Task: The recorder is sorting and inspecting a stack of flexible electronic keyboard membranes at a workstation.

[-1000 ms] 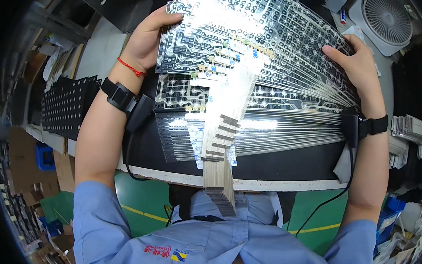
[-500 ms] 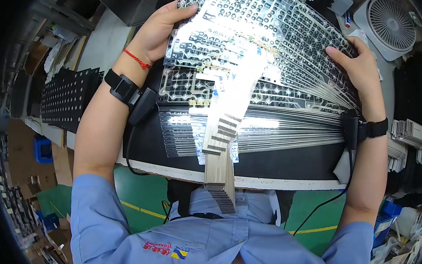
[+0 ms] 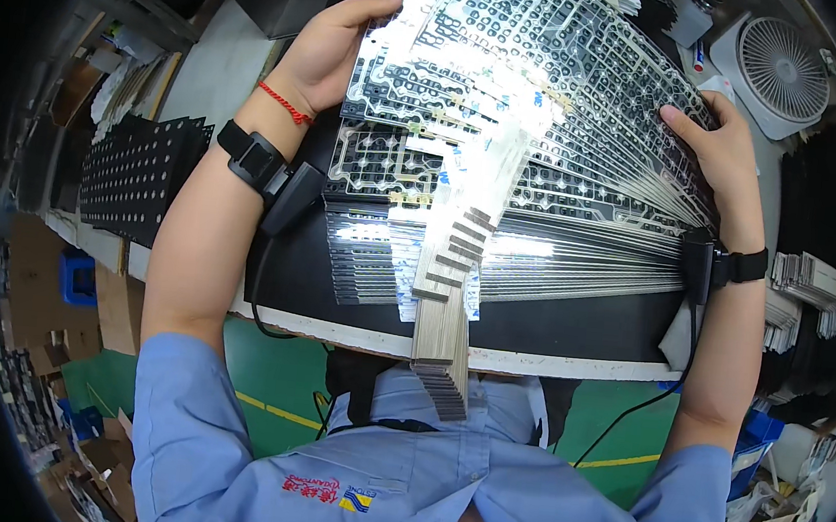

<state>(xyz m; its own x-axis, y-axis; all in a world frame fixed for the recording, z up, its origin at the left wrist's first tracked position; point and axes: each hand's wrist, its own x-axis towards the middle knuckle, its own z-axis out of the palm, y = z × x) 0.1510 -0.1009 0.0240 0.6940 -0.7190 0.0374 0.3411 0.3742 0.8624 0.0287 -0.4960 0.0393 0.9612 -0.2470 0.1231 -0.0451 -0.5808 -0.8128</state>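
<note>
A thick stack of thin flexible keyboard circuit sheets [image 3: 601, 103], printed with silvery traces and dark key pads, is spread like a fan over the black tabletop. My left hand [image 3: 332, 50] grips its far left edge, thumb on top and the other fingers hidden beneath. On the far right edge, my right hand [image 3: 714, 148] pinches the sheets, its thumb lying over the top. Pale ribbon tails [image 3: 445, 313] with dark ends run from the stack toward me and hang over the table's front edge. Bright glare washes out the middle of the sheets.
Black perforated sheets [image 3: 137, 177] stand at the left. A white fan [image 3: 783, 64] sits at the far right, near a marker [image 3: 698, 57]. Stacked pale strips [image 3: 814, 286] lie right of my forearm. Cables from both wrist straps hang past the white table edge [image 3: 568, 366].
My left hand has shifted slightly right and up, with the upper sheets and ribbon tails moving right too. The right hand has moved a little right and down, keeping its hold.
</note>
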